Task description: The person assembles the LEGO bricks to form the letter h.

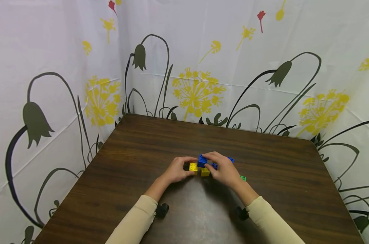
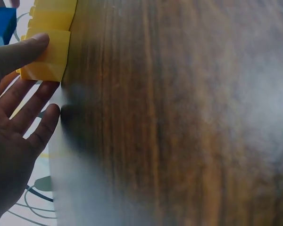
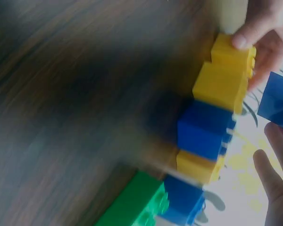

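Note:
My left hand pinches a yellow toy building block between thumb and fingers, low at the table. Beside it stands a second yellow block, apparently touching it in the left wrist view. My right hand holds a blue block raised just above the yellow ones; the right wrist view shows this blue block clear of the blocks below. Another blue block stands by the second yellow one, partly hidden by my right hand in the head view.
Farther along the row are a third yellow block, one more blue block and a green block. All stand on a dark wooden table. A white curtain with a flower print hangs behind the table's far edge.

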Available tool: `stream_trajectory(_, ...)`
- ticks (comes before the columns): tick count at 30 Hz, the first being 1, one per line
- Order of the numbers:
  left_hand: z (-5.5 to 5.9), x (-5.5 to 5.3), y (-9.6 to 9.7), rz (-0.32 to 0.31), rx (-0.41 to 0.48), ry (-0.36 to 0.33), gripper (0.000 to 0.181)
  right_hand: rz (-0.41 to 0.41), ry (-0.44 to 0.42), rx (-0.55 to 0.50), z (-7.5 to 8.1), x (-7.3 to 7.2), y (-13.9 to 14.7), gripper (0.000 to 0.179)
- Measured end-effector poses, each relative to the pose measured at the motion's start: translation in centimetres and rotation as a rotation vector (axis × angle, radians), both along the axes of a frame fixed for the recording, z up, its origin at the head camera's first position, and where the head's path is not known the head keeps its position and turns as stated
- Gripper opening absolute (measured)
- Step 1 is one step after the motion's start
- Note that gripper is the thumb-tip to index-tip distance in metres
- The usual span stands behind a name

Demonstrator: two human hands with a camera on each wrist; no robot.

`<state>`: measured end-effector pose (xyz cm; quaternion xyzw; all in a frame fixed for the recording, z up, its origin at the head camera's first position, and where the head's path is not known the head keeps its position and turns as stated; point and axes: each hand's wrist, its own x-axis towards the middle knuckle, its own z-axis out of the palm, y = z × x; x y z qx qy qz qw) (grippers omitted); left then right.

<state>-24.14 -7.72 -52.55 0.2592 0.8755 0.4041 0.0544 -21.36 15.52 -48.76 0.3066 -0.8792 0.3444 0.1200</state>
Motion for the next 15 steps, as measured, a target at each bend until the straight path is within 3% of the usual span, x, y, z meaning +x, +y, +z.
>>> stream_trajectory(6,-0.3,-0.3,0.0,0.011,0.013,0.018,0.047,0.019,-0.007,0.054,-0.8,-0.3,-1.6,0.039)
stream_trajectory(15,-0.2,-0.2,-0.2,0.004,0.036,0.053,0.038,0.049,-0.013,0.028,-1.3,-0.3,-2.4,0.038)
